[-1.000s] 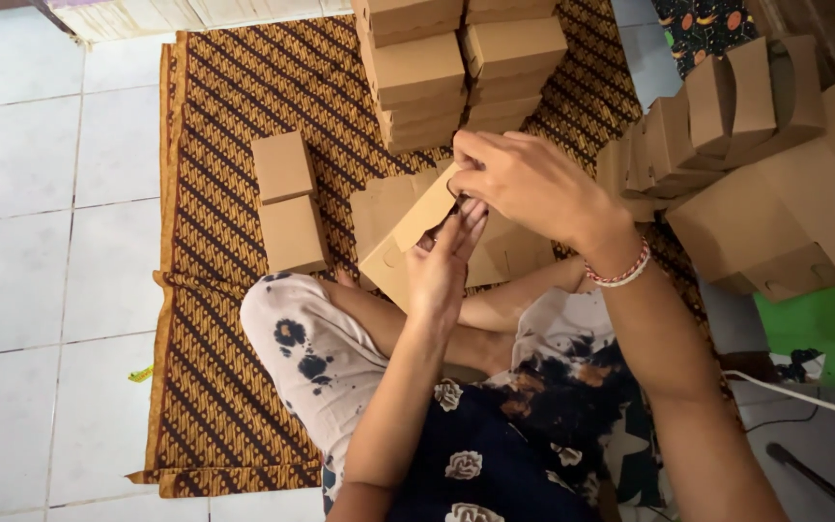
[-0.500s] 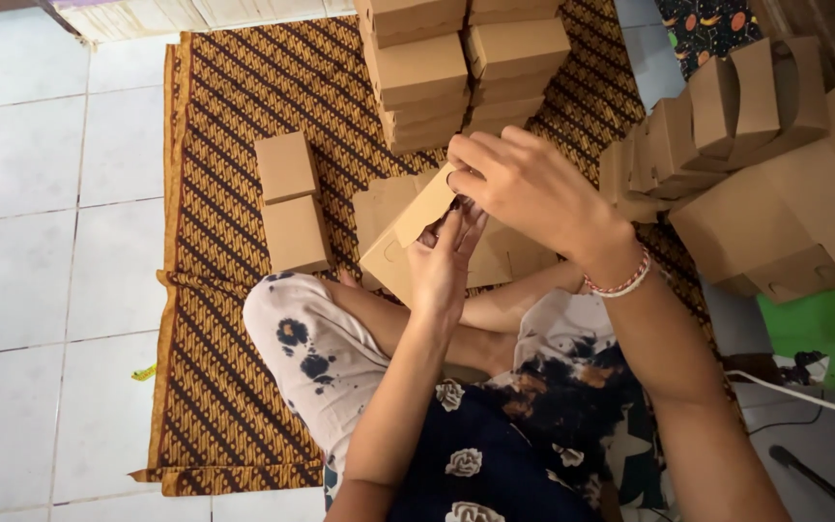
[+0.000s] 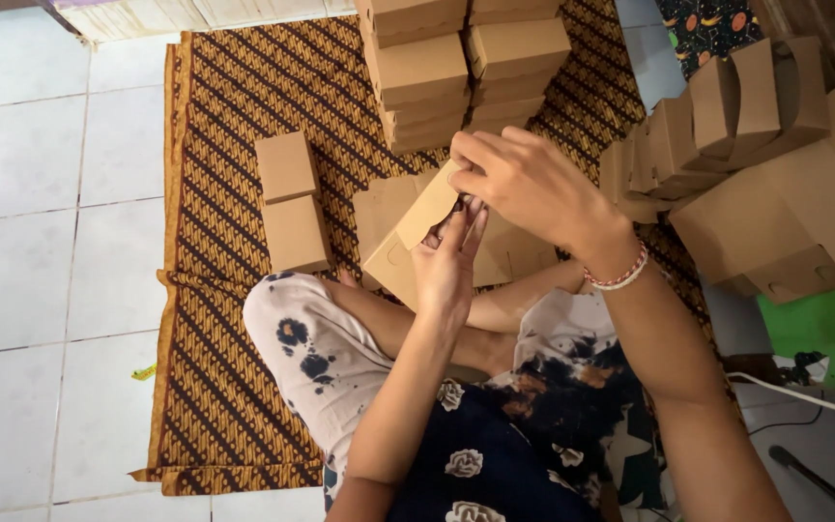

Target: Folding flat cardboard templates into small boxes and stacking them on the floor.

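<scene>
The person sits cross-legged on a brown patterned mat (image 3: 244, 145) and holds a half-folded brown cardboard box (image 3: 416, 232) above the lap, close enough to work its flaps. The left hand (image 3: 446, 266) props it from below with fingers spread, while the right hand (image 3: 529, 179) pinches its upper flap. The box is plain kraft card, still open. Two finished boxes (image 3: 290, 198) lie just left; taller stacks (image 3: 466, 58) stand beyond.

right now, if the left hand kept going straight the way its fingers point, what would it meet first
The left hand points up at the right hand, just past the cardboard box both hold; beyond lie the stacked boxes, though depth is unclear.
</scene>
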